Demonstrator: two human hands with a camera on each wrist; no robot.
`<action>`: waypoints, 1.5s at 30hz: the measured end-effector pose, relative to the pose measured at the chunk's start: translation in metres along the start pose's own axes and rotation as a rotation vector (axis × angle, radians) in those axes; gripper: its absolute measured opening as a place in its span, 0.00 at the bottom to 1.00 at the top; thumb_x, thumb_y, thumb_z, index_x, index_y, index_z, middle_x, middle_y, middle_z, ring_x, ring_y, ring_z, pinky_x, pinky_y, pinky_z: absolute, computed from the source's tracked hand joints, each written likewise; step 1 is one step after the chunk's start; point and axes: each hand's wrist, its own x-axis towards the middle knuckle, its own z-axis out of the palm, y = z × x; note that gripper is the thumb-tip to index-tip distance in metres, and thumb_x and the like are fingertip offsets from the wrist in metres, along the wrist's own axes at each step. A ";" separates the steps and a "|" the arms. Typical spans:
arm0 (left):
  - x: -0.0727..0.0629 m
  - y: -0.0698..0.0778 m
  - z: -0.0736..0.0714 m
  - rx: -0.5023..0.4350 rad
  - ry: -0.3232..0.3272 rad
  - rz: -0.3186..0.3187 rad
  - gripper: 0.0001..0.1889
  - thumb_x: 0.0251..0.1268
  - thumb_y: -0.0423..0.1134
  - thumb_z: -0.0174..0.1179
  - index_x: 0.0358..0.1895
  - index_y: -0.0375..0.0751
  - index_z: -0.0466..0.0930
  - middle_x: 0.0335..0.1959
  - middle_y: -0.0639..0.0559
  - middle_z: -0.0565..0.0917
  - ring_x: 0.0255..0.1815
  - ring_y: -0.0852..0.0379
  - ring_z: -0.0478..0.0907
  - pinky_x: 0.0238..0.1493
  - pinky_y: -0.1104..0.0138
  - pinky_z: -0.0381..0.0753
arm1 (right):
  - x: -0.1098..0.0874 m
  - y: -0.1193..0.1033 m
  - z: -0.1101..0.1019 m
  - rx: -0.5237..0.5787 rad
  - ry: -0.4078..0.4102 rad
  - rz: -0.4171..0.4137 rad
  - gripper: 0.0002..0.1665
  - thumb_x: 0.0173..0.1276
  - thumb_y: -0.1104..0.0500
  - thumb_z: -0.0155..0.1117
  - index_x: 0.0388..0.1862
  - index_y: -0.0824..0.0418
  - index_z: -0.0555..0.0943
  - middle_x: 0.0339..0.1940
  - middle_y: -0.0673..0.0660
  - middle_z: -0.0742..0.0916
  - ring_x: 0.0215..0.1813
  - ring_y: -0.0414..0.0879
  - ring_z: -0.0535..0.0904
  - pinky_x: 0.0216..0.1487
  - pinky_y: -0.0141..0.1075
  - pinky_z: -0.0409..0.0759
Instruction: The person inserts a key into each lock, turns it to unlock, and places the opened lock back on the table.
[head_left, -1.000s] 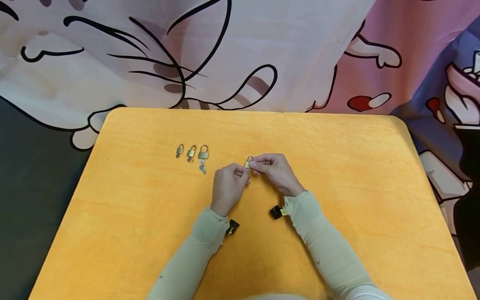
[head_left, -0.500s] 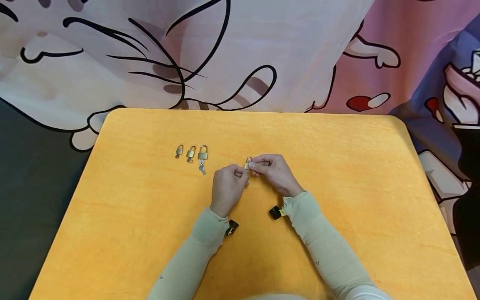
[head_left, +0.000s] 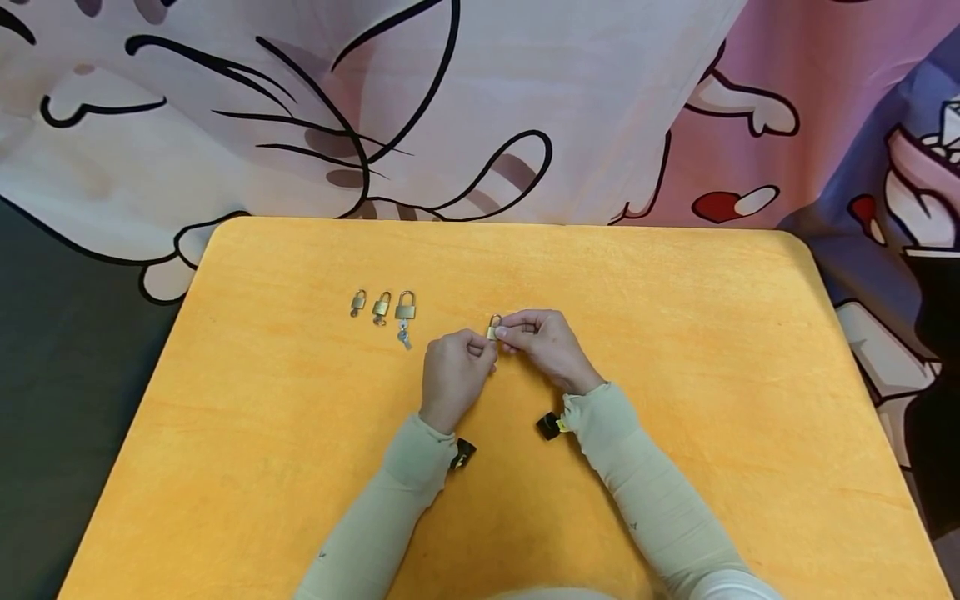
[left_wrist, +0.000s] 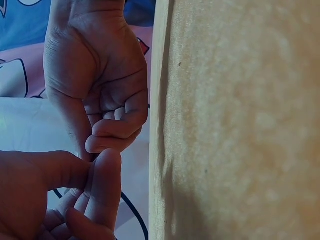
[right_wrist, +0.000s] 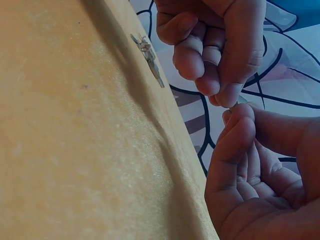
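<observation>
My right hand (head_left: 551,348) pinches a small brass padlock (head_left: 491,332) between thumb and index finger, its shackle pointing away from me. Against the padlock's lower end, my left hand (head_left: 453,377) presses thumb and index finger together on something small that the fingertips hide. Both wrist views show the fingertips of the two hands meeting, with the left hand's thumb (left_wrist: 65,169) against its index finger. Left of the hands lie three more brass padlocks in a row: a small one (head_left: 358,303), a middle one (head_left: 381,307) and a larger one (head_left: 405,312) with keys (head_left: 404,336) attached.
Everything lies on a yellow table (head_left: 675,333) with rounded far corners. A printed cartoon cloth (head_left: 465,100) hangs behind its far edge. Small black cameras (head_left: 550,426) sit at the wrists. In the right wrist view the row of padlocks (right_wrist: 148,59) appears near the table's edge.
Both hands and the padlock between them have shifted very slightly to the left. Their grip looks the same, and the row of padlocks stays in place.
</observation>
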 end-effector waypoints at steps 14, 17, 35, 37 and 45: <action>0.002 -0.003 -0.001 -0.067 -0.032 -0.032 0.07 0.65 0.36 0.66 0.29 0.39 0.88 0.16 0.59 0.84 0.15 0.67 0.78 0.18 0.69 0.75 | 0.001 0.000 -0.002 -0.003 -0.006 0.015 0.12 0.69 0.67 0.67 0.46 0.76 0.84 0.34 0.59 0.89 0.32 0.46 0.84 0.37 0.34 0.83; 0.003 -0.004 -0.001 -0.092 -0.040 -0.047 0.07 0.65 0.37 0.67 0.30 0.39 0.88 0.17 0.59 0.84 0.16 0.66 0.80 0.19 0.68 0.76 | 0.001 0.001 -0.002 0.001 -0.007 0.017 0.12 0.69 0.67 0.67 0.47 0.76 0.84 0.34 0.59 0.89 0.33 0.45 0.84 0.37 0.34 0.83; 0.008 -0.010 -0.004 -0.342 -0.203 -0.180 0.09 0.72 0.35 0.63 0.37 0.30 0.87 0.25 0.49 0.87 0.24 0.56 0.86 0.32 0.65 0.84 | 0.001 0.002 -0.003 0.007 0.000 0.004 0.13 0.69 0.67 0.67 0.49 0.75 0.84 0.35 0.59 0.90 0.33 0.46 0.85 0.39 0.35 0.84; 0.009 -0.012 -0.004 -0.365 -0.228 -0.188 0.10 0.73 0.35 0.62 0.38 0.30 0.86 0.27 0.48 0.87 0.25 0.55 0.86 0.34 0.65 0.85 | 0.001 0.002 -0.003 0.012 -0.005 0.002 0.13 0.69 0.67 0.67 0.49 0.76 0.84 0.35 0.60 0.90 0.33 0.46 0.85 0.39 0.34 0.84; 0.011 -0.012 -0.006 -0.338 -0.297 -0.197 0.11 0.76 0.38 0.58 0.40 0.33 0.85 0.29 0.49 0.87 0.29 0.57 0.85 0.41 0.63 0.82 | 0.002 0.003 -0.003 0.034 0.001 0.020 0.13 0.69 0.68 0.67 0.49 0.76 0.83 0.33 0.60 0.89 0.33 0.46 0.86 0.39 0.35 0.84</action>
